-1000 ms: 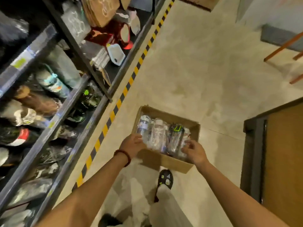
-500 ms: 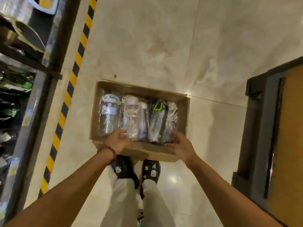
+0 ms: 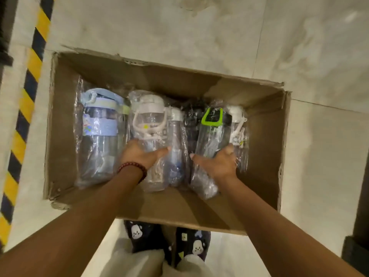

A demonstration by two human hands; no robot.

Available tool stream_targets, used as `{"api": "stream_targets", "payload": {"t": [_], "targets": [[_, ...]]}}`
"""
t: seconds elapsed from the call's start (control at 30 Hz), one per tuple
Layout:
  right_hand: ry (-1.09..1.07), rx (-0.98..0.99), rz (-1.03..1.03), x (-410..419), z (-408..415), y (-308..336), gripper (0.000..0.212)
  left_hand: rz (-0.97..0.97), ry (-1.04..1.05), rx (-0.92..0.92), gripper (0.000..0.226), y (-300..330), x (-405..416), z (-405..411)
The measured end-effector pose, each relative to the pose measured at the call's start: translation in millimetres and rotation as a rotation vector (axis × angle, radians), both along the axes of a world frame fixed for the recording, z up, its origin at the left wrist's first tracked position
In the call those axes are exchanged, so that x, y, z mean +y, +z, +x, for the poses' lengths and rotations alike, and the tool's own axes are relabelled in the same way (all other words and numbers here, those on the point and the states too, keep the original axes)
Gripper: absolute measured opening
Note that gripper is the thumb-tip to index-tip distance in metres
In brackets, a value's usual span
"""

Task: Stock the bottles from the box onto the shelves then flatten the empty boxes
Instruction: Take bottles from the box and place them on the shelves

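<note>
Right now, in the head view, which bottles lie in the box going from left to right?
Blue-lidded bottle → white-handled bottle under the left hand → slim white-capped bottle → green-handled bottle gripped by the right hand → white-strapped bottle.

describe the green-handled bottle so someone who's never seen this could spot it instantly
Look into the open cardboard box on the floor, at the row of plastic-wrapped bottles lying side by side. The green-handled bottle is second from the right end, under the right hand. It alone has a bright lime-green loop on a black cap; its neighbours' tops are white, black or pale blue.
</note>
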State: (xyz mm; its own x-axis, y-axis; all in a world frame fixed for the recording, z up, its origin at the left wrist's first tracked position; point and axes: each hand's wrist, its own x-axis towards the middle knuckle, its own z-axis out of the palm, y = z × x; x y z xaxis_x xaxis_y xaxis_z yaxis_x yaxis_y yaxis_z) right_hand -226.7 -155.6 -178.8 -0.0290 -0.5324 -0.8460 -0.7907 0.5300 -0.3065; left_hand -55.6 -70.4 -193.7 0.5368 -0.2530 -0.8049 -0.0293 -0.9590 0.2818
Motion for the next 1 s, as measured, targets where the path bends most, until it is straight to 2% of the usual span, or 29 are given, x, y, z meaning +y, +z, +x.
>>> {"api": "stream_targets", "payload": {"t": [0.1, 0.13, 0.23, 0.3, 0.37, 0.47, 0.53, 0.6, 0.67, 0.73, 0.77, 0.87, 0.93, 1.0], "targets": [[-0.03, 0.089, -0.073, 3.0, 4.9, -16.2, 0.097, 0.092, -0.036, -0.061, 0.13, -13.9, -11.1, -6.9], [-0.046, 0.1, -0.1, 4.2, 5.3, -17.9, 0.094, 0.104, -0.046, -0.095, 0.124, -17.5, -12.9, -8.0], [-0.096, 0.064, -0.106, 4.2, 2.8, -16.3, 0.089, 0.111, 0.001, -0.116, 0.08, -14.6, -15.8, -6.4], [-0.115, 0.026, -0.098, 2.6, -0.2, -4.3, 0.091, 0.054, 0.077, -0.03, 0.07, -6.3, -14.6, -2.8], [-0.102, -0.021, -0.117, 3.3, -3.1, 13.0, 0.097, -0.041, 0.155, 0.033, 0.049, 9.5, -10.0, 0.6], [-0.09, -0.079, -0.139, 9.8, -3.4, 47.0, 0.101, -0.108, 0.186, 0.103, 0.059, 41.6, -1.7, 1.5], [-0.117, -0.128, -0.14, 13.0, 0.2, 73.1, 0.099, -0.165, 0.21, 0.106, 0.045, 71.8, 1.8, 2.4], [-0.131, -0.172, -0.134, 13.7, 5.8, 102.7, 0.092, -0.226, 0.271, 0.129, 0.047, 102.5, 3.0, 3.2], [-0.147, -0.23, -0.144, 13.1, 12.3, 134.9, 0.08, -0.283, 0.323, 0.143, 0.052, 135.9, 7.8, 6.8], [-0.141, -0.303, -0.137, 11.3, 21.5, 171.9, 0.075, -0.322, 0.371, 0.156, 0.066, 174.4, 13.5, 13.7], [-0.124, -0.336, -0.139, 10.2, 26.9, 190.7, 0.074, -0.344, 0.378, 0.163, 0.072, 193.9, 16.8, 17.9], [-0.051, -0.412, -0.163, 8.6, 44.8, 247.6, 0.076, -0.465, 0.41, 0.125, 0.067, 251.3, 33.1, 37.8], [-0.001, -0.458, -0.183, 7.4, 59.6, 285.6, 0.082, -0.49, 0.466, 0.115, 0.084, 287.9, 45.2, 54.3], [0.069, -0.497, -0.204, 8.2, 78.2, 325.1, 0.078, -0.533, 0.523, 0.106, 0.091, 326.4, 59.2, 69.6]]}}
